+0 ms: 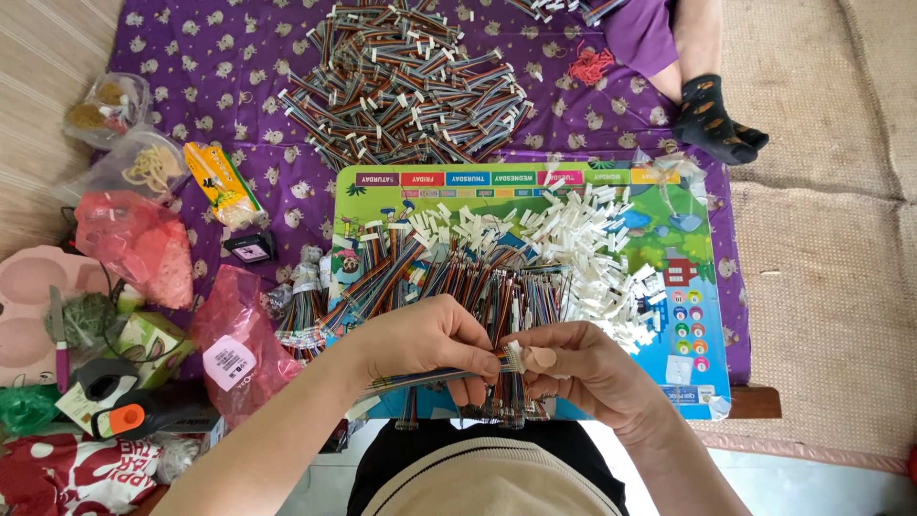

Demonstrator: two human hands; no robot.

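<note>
A multicoloured ribbon cable (420, 379) is pinched in the L hand (425, 339), fingers closed on it, just above the lap at the near edge of the colourful board (702, 287). Its end is met by a small white connector (515, 357), clamped btwn thumb and fingers of the R hand (583, 368). Loose white connectors (592, 234) and cut cables (458, 272) are spread on the board; a finished-cable heap (406, 81) lies beyond on the purple cloth (191, 57).

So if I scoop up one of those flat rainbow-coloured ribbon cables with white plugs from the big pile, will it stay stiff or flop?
Probably floppy: the flat rainbow-coloured ribbon cable between the left hand and right hand is thin. Likely light; the big pile lies loosely heaped. Strands may snag, since they cross each other.
</note>
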